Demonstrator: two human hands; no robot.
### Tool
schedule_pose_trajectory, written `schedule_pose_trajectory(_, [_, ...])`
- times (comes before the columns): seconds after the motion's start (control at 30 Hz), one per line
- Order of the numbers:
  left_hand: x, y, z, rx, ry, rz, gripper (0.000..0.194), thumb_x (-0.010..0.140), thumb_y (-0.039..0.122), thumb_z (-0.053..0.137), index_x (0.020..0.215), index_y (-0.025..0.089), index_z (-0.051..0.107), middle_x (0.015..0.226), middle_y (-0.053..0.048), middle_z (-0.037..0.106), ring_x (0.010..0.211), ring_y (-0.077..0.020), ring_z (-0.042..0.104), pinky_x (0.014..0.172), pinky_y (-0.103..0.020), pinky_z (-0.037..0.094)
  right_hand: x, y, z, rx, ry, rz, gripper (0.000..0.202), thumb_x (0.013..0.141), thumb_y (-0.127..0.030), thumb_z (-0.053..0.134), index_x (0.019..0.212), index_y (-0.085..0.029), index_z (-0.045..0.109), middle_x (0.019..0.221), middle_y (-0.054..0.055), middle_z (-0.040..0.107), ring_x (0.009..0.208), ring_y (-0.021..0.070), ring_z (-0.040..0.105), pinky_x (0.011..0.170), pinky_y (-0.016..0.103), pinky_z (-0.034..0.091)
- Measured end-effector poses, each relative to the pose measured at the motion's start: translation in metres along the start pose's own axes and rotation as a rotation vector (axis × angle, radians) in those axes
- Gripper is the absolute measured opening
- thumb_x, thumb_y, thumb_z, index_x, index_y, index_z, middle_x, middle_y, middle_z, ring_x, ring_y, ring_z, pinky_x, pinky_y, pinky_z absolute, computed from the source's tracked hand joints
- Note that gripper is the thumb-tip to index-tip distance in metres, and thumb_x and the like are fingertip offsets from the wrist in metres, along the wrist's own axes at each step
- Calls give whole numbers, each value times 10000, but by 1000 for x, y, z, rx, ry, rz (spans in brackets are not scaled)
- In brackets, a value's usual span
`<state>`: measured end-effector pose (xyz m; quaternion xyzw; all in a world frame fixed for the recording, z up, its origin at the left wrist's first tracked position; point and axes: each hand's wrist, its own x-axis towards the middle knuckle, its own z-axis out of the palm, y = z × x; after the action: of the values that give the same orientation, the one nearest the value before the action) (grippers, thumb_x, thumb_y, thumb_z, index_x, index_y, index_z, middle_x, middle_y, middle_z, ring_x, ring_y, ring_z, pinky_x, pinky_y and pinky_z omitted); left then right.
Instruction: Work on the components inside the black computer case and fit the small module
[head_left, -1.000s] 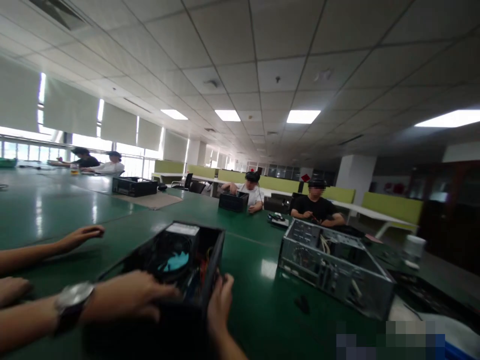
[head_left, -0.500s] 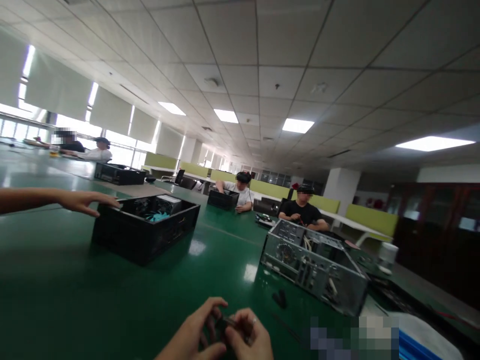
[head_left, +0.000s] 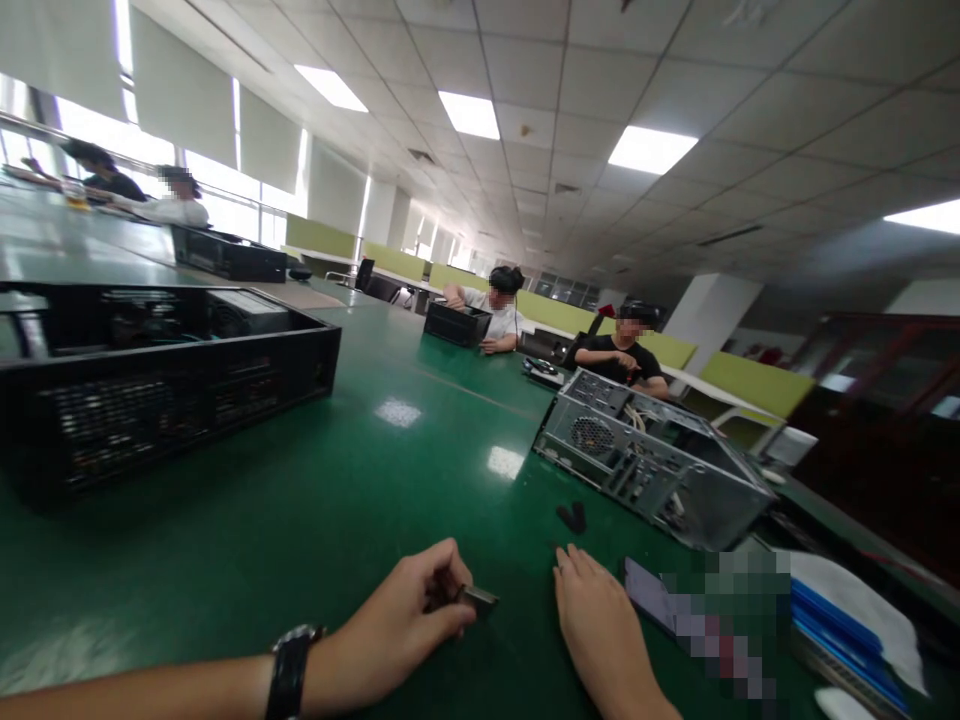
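Pinched between the thumb and fingers of my left hand (head_left: pixel 420 610) is a small flat metal piece (head_left: pixel 480 599), its silvery end sticking out to the right. A black-strapped watch (head_left: pixel 291 668) is on that wrist. My right hand (head_left: pixel 600 620) lies palm down on the green table, fingers stretched out and apart from the left hand. Something thin and dark shows at its fingertips, mostly hidden beneath them. Just beyond lie small black pieces (head_left: pixel 571 517). A phone-like flat object (head_left: pixel 651 597), partly blurred out, rests to the right of this hand.
An open silver computer case (head_left: pixel 652 460) stands at the right, an open black one (head_left: pixel 172 400) at the left. Blue packaging (head_left: pixel 840 625) and white sheeting (head_left: pixel 892 620) lie near right. Two people work across the table (head_left: pixel 435 450), others far left; another black case (head_left: pixel 229 255) stands there.
My hands have parted: the left keeps the metal piece, the right has moved right onto the table. The arm over the left black case is gone; that case now appears larger and turned.
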<state>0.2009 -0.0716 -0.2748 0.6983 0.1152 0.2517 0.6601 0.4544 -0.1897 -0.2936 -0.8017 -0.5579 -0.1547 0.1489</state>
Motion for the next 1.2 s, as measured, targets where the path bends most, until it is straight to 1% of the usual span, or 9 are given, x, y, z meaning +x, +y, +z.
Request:
schedule_pose_trajectory(0.2, [0,-1,-1,28,-1,-19,118,841,165,663,906,159,565,843,-3,590,737,-131,527,653,-252,401,-6,-3,-8,21,-105,-49,406,916,-102,413,1132,-200,742,1201,117,728,1117,303,669,935,453,521])
schedule_pose_trajectory(0.4, [-3,3,0,-25,-34,-47,138,876,207,653,934,162,536,844,2,583,725,-126,549,659,-260,426,3,-2,-20,128,-205,8,312,909,-170,476,1083,-213,730,901,71,739,869,267,700,757,385,522])
schedule_pose_trajectory(0.5, [-2,5,0,-45,-69,-69,145,896,223,639,937,167,513,825,11,573,702,-118,548,645,-257,429,3,-3,-23,183,-238,19,258,869,-175,517,1020,-223,720,875,51,706,826,229,690,742,335,515])
schedule_pose_trajectory(0.8, [-2,2,0,-71,-81,-57,180,894,243,655,928,170,495,828,20,556,688,-105,513,603,-234,417,-3,-19,-37,265,-234,65,124,823,-252,522,822,-214,640,928,103,628,901,314,624,800,454,482])
schedule_pose_trajectory(0.87, [-1,-1,0,-60,-67,-56,170,890,235,657,930,168,506,828,20,563,691,-106,518,610,-235,416,-4,-28,-39,306,-203,76,144,833,-266,517,864,-197,640,984,131,626,976,345,606,852,499,467])
schedule_pose_trajectory(0.97, [1,-7,1,-47,-43,-53,182,865,214,687,928,164,523,812,25,571,691,-104,522,621,-231,408,-5,-51,-40,435,-173,52,274,929,-337,458,1089,-195,629,1134,129,646,1111,303,600,974,462,452])
schedule_pose_trajectory(1.03, [-1,-12,2,-14,-17,-41,201,845,209,716,908,160,531,793,32,566,690,-101,523,625,-221,407,-8,-69,-37,673,-229,46,332,970,-396,441,1197,-215,599,1136,94,685,1068,244,650,942,376,497])
schedule_pose_trajectory(1.13, [-3,-10,1,189,-26,17,209,876,263,713,897,157,535,766,37,575,667,-98,537,592,-199,417,-14,-87,-29,1012,-313,66,250,915,-386,570,1064,-207,658,964,56,736,886,224,702,789,311,539])
schedule_pose_trajectory(1.2, [5,6,-9,429,-101,99,235,866,309,745,950,164,580,827,20,637,727,-120,593,631,-207,473,-16,-89,-21,1038,-277,72,182,894,-362,604,941,-200,672,879,45,728,825,223,696,747,303,525])
